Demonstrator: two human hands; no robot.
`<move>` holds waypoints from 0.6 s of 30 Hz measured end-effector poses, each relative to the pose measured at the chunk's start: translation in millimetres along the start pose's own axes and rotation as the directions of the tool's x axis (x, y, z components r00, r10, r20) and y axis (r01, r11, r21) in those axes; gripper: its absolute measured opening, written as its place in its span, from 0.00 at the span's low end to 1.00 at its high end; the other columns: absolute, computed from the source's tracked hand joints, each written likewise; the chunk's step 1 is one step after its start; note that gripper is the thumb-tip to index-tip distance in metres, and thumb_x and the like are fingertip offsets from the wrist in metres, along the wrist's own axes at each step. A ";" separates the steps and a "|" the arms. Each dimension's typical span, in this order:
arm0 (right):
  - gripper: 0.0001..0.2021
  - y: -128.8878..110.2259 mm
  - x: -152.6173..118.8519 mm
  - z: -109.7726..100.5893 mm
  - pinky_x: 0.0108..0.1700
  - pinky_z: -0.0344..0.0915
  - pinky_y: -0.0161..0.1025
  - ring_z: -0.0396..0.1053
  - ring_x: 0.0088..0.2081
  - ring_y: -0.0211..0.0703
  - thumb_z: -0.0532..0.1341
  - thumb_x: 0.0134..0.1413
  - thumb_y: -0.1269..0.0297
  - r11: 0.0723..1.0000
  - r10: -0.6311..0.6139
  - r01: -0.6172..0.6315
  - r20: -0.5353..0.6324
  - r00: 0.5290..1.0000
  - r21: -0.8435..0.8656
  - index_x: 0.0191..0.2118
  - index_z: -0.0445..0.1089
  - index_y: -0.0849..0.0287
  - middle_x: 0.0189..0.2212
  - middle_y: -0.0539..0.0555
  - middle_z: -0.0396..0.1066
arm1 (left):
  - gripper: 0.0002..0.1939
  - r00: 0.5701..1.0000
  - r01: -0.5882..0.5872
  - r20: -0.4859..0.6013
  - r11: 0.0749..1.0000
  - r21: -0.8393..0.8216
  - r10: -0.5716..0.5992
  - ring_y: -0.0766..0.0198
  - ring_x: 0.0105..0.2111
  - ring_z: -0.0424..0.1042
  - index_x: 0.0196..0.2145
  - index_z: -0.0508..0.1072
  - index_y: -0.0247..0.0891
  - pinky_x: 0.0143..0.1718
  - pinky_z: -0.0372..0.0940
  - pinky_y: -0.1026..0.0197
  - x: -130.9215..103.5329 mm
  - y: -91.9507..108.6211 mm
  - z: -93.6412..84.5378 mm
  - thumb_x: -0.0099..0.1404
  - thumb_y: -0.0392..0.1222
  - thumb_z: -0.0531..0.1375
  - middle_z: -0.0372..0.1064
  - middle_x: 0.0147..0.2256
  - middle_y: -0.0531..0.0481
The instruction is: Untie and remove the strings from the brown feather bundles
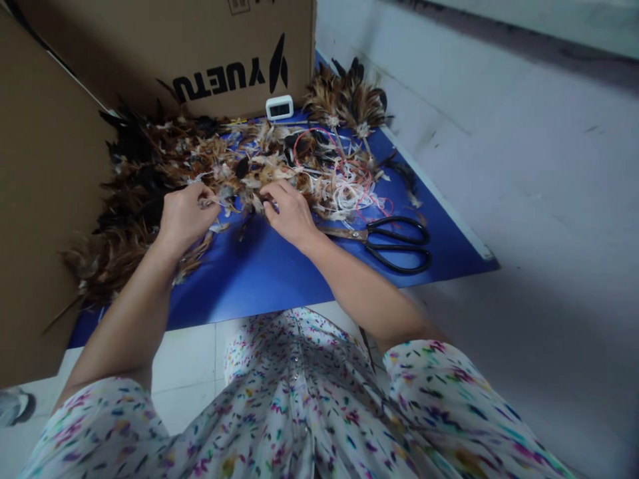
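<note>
My left hand (187, 213) is closed in a pinch over the front of the feather pile, with a thin pale feather (219, 199) at its fingertips. To its right, my right hand (288, 211) has its fingers curled together beside a small brown and cream feather tuft (256, 202); the fingers partly hide what they grip. Loose brown, black and cream feathers (200, 156) spread across the blue tabletop (249, 279) beyond both hands. Scissors with black handles (399, 243) lie by my right forearm, their blade tips hidden behind it.
White and red string (352, 189) lies tangled right of the feathers. Bundled feather dusters (344, 100) rest at the back right, near a small white digital clock (279, 107). A cardboard box (150, 53) stands behind, another cardboard panel (44, 199) at left, and a pale wall (524, 166) at right.
</note>
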State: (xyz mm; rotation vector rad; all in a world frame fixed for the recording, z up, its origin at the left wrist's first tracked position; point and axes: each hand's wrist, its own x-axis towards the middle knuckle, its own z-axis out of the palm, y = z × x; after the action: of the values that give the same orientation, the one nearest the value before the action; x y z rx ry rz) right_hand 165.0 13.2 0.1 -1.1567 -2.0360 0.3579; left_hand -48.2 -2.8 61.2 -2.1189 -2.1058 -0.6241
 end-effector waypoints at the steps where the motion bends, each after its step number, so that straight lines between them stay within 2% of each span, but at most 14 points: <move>1: 0.17 -1.4 -0.9 -1.7 0.60 0.60 0.41 0.65 0.55 0.46 0.51 0.65 0.71 1.000 -0.027 0.026 -0.019 0.999 -0.011 0.55 0.70 0.59 0.53 0.58 0.69 | 0.07 1.000 -0.008 -0.010 1.000 0.005 0.008 0.54 0.37 0.77 0.35 0.77 0.41 0.45 0.67 0.55 -2.9 2.0 -4.1 0.57 0.39 0.61 0.78 0.35 0.49; 5: 0.23 -7.9 -3.8 -6.5 0.63 0.55 0.46 0.58 0.63 0.51 0.55 0.65 0.67 0.986 -0.143 0.141 -0.015 0.990 -0.088 0.65 0.62 0.58 0.63 0.59 0.62 | 0.09 0.996 -0.092 -0.027 0.992 -0.086 0.090 0.60 0.31 0.73 0.36 0.80 0.40 0.40 0.66 0.58 -13.5 9.6 -13.4 0.57 0.40 0.62 0.78 0.32 0.51; 7: 0.23 -9.5 -3.8 -4.7 0.62 0.54 0.47 0.59 0.63 0.52 0.56 0.65 0.66 0.978 -0.179 0.179 0.011 0.984 -0.104 0.65 0.62 0.57 0.63 0.58 0.64 | 0.09 0.990 -0.141 -0.022 0.970 -0.198 0.140 0.62 0.30 0.72 0.36 0.81 0.40 0.38 0.65 0.60 -17.4 13.8 -13.9 0.58 0.41 0.63 0.78 0.32 0.52; 10: 0.15 -8.0 -1.7 2.7 0.56 0.56 0.46 0.67 0.54 0.50 0.53 0.67 0.70 0.979 -0.163 0.171 0.077 0.984 -0.113 0.55 0.70 0.59 0.50 0.58 0.74 | 0.09 0.991 -0.116 0.012 0.909 -0.400 0.132 0.65 0.27 0.69 0.34 0.81 0.38 0.33 0.62 0.62 -19.6 19.9 -9.5 0.57 0.44 0.65 0.76 0.29 0.51; 13: 0.11 -4.5 1.2 9.4 0.48 0.58 0.43 0.70 0.41 0.46 0.51 0.69 0.70 0.984 -0.139 0.152 0.133 0.981 -0.091 0.44 0.71 0.60 0.35 0.56 0.75 | 0.10 0.996 -0.024 0.051 0.791 -0.612 0.070 0.69 0.22 0.64 0.32 0.80 0.37 0.26 0.58 0.64 -18.0 23.5 1.5 0.55 0.46 0.67 0.72 0.24 0.52; 18: 0.08 -2.3 1.6 12.6 0.45 0.58 0.39 0.69 0.35 0.42 0.52 0.69 0.68 0.982 -0.182 0.186 0.096 0.979 -0.034 0.39 0.68 0.59 0.30 0.52 0.72 | 0.12 0.992 0.087 0.125 0.577 -0.812 0.026 0.73 0.15 0.51 0.26 0.76 0.37 0.17 0.47 0.65 -15.0 23.6 16.6 0.56 0.49 0.67 0.61 0.16 0.56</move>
State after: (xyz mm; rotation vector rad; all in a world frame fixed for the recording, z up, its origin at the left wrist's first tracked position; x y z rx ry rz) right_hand 153.9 14.7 -6.4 -0.9828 -2.2216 0.2820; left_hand -21.0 -12.2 46.0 -2.5574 -2.1379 -1.8327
